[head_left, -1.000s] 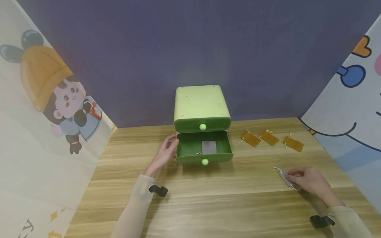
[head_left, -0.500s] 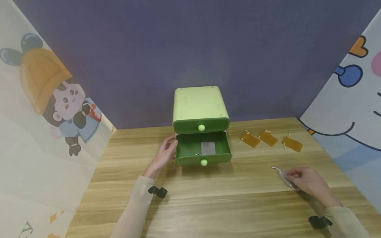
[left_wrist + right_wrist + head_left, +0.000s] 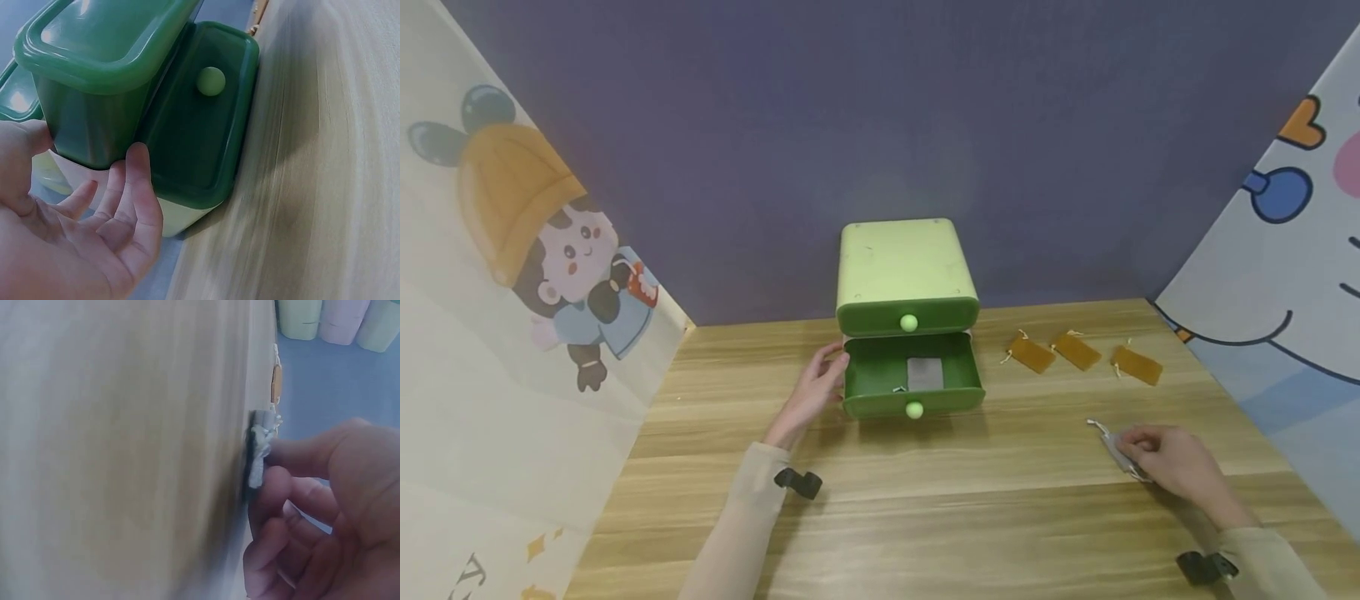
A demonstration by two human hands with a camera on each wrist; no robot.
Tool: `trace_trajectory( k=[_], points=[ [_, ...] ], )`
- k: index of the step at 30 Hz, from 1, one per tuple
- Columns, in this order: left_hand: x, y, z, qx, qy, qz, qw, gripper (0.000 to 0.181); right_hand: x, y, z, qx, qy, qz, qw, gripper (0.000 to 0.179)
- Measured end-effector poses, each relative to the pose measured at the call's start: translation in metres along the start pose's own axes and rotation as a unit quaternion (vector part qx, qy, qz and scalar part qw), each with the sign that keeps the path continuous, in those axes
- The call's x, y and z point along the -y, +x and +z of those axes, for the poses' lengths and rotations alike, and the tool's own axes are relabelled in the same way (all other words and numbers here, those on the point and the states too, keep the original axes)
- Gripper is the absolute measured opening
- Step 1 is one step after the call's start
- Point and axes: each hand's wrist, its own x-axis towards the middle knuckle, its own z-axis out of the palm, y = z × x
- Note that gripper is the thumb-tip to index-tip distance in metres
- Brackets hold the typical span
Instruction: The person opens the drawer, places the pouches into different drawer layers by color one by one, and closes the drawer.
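Grey pouch point(image 3: 1115, 452) in my right hand point(image 3: 1176, 462), drawer point(image 3: 951, 402) at my left hand point(image 3: 811, 387)

With the thumb and the fingers of my right hand I pinch the pouch at the surface of the table point(image 3: 962, 508), nearer to me than the 3 brown pouches point(image 3: 1032, 354). My left hand, its fingers half bent, holds the left side of the pulled-out drawer of the green box point(image 3: 906, 260). Inside lies 1 flat grey piece point(image 3: 925, 375).

Glossy plastic drawer point(image 3: 100, 78), matt cloth pouch point(image 3: 1113, 451)
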Motion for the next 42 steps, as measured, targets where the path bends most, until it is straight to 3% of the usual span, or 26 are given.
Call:
trace_trajectory(
  k=[5, 18, 26, 42],
  points=[
    [0.001, 0.0, 0.001, 0.0, -0.003, 0.002, 1.0, 0.062, -0.001, 0.0, 0.0, -0.011, -0.005, -0.017, 0.9998, 0.03],
    [-0.001, 0.0, 0.0, 0.0, -0.006, 0.002, 1.0, 0.061, 0.004, 0.002, -0.004, -0.016, 0.007, -0.027, 0.9995, 0.038],
    [-0.003, -0.001, 0.001, -0.004, -0.002, -0.001, 1.0, 0.06, 0.012, -0.001, -0.003, -0.02, -0.004, -0.052, 0.9984, 0.02],
    [-0.001, 0.0, 0.002, -0.006, -0.007, 0.005, 0.9999, 0.059, 0.02, -0.002, -0.002, -0.039, 0.014, -0.073, 0.9965, 0.021]
  ],
)
